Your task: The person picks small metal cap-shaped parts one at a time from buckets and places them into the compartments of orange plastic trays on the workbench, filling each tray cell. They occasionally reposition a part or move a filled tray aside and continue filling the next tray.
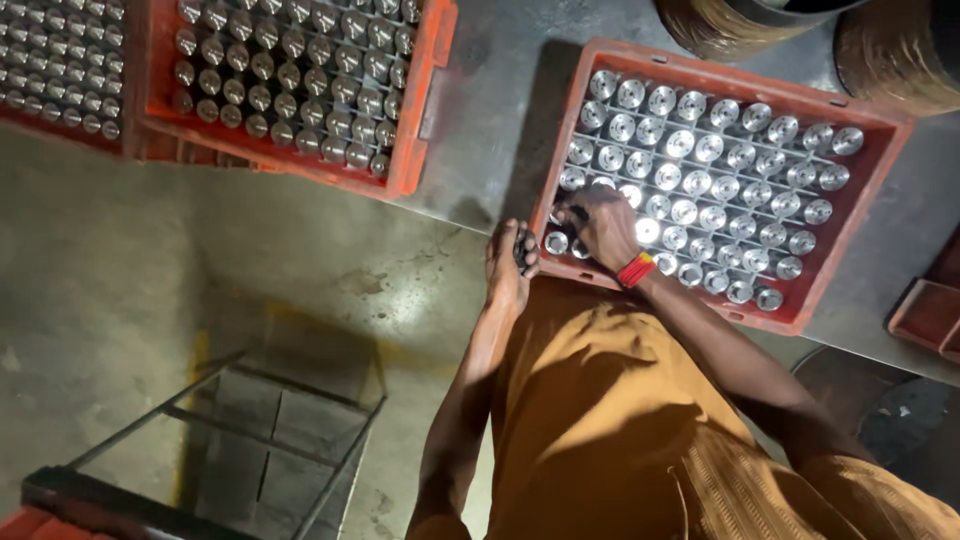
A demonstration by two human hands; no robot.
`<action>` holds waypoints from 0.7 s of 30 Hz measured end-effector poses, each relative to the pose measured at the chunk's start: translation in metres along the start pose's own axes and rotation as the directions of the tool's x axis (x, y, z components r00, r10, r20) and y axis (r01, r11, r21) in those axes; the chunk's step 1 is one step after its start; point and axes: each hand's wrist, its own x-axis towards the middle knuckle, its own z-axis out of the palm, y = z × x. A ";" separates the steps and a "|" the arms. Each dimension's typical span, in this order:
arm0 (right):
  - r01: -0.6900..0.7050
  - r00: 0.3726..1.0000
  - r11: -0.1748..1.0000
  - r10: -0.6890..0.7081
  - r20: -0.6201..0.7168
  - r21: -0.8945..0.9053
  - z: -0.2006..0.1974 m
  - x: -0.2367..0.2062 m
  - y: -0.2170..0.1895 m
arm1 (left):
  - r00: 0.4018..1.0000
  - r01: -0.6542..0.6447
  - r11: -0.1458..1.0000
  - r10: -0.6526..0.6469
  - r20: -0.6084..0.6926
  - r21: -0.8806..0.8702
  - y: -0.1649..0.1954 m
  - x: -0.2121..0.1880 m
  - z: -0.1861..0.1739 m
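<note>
1. We see the right hand (605,226) inside the near-left corner of the red plastic crate (868,215), fingers curled together around a round metal part (577,212); a red wristband (636,269) sits on that wrist.
2. We see the left hand (507,265) just outside the crate's near rim, fingers closed on a dark cylindrical piece (523,247); its detail is too dim to tell.
3. The held part sits at the crate's left end, touching the fingertips, among rows of like parts.
4. The crate's metal parts (712,180) are short, round, shiny steel cylinders with flat turned faces and a centre recess, standing upright in a grid of thin dividers.
5. The crate rests on a dull grey metal table (500,90).
6. Well apart, at upper left, a second red crate (425,110) holds smaller, darker round pieces, tightly packed.
7. Two wound brown coils (890,60) sit beyond the first crate.
8. A dark metal frame (230,430) stands on the concrete floor, lower left.
</note>
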 end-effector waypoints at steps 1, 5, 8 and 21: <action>-0.016 1.000 0.998 0.016 0.007 -0.059 0.000 0.005 -0.002 | 1.000 0.007 0.999 -0.008 0.003 0.034 0.004 0.000 0.001; -0.273 0.944 0.959 0.283 0.171 -0.077 -0.006 0.011 -0.006 | 0.998 0.014 0.989 -0.024 0.066 0.147 0.017 0.008 0.008; -0.283 0.958 0.873 0.277 0.072 0.397 -0.013 -0.001 -0.007 | 0.980 0.135 0.951 -0.171 0.106 0.279 0.017 0.016 0.014; -0.171 0.963 0.973 0.198 -0.181 0.156 -0.012 -0.050 0.026 | 0.959 0.209 0.950 -0.245 0.141 0.232 0.017 0.025 0.023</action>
